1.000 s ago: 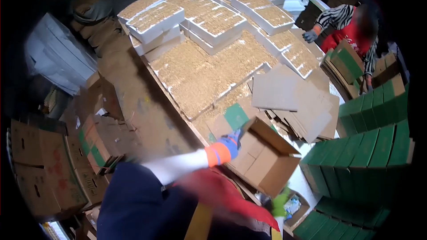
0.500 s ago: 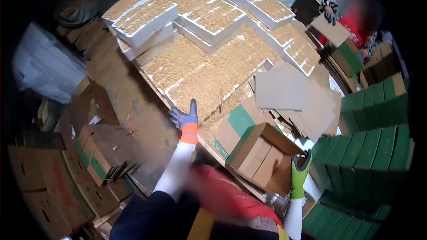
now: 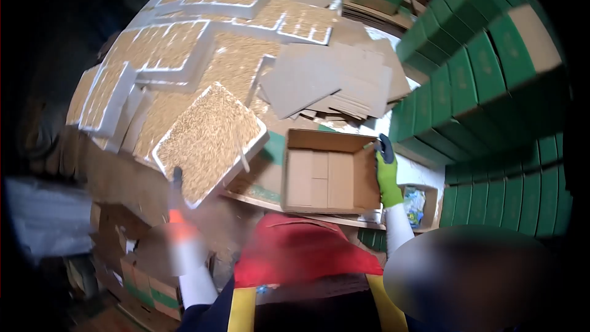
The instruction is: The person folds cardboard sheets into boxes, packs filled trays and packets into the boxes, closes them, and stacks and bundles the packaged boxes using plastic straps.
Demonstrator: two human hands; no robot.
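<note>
- Head view: left hand [image 3: 176,192] closed on the near-left edge of a white tray [image 3: 258,142], one finger over the rim; blurred, remaining fingers hidden.
- Tray: full of tan grainy fill [image 3: 206,138], askew at the near edge of the worktop [image 3: 424,175], left of the box. Can't tell if its underside is clear of the surface.
- Right hand [image 3: 387,171], green glove, gripping the right wall of an open, empty box [image 3: 310,178]; box sits on the worktop's near edge, opening up.
- Behind box: flat cardboard sheets [image 3: 307,77], overlapping.
- Beyond tray: more trays [image 3: 169,77], same fill.
- Right: green cartons [image 3: 473,77] in rows; small bin [image 3: 435,206] with a blue packet [image 3: 415,201] just beside right wrist.
</note>
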